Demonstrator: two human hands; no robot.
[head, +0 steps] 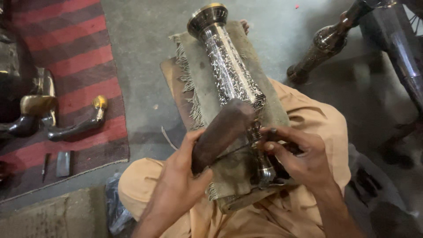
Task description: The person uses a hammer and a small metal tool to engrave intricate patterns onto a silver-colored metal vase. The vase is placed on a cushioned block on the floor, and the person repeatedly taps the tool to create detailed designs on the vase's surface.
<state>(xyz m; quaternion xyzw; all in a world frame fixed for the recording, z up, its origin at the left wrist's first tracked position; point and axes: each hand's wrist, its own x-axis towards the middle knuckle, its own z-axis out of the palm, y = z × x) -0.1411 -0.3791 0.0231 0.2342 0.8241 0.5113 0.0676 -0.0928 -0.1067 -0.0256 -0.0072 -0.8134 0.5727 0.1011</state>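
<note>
Engraved metal vase [231, 75] lies on its side on a fringed cloth [200, 83] over the person's lap, its long axis running from the flared mouth, far from the body, to the narrow foot by the hands; the left hand [178, 185] is clamped around a dark wooden mallet [220, 132], whose head sits over the vase's lower body; the right hand [299, 158], nearer the foot, pinches a small dark tool, its tip touching the vase.
</note>
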